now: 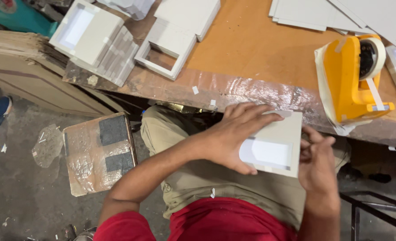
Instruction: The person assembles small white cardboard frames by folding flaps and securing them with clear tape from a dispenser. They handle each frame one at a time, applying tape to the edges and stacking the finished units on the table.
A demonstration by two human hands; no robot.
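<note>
I hold a small grey cardboard box (276, 145) with a white inside over my lap, below the table's edge. My left hand (231, 136) grips its left side, fingers spread over the top and thumb underneath. Against the box's right side rests my right hand (316, 163), fingers curled at the edge. A yellow tape dispenser (352, 80) with a roll of pale tape stands on the table just above my right hand.
The orange table (251, 44) has a worn, tape-covered front edge. Stacked grey box parts (97, 40) and an open frame (166, 49) lie at its left, flat boards (323, 13) at the back right. A wrapped stool (99, 154) stands on the floor at left.
</note>
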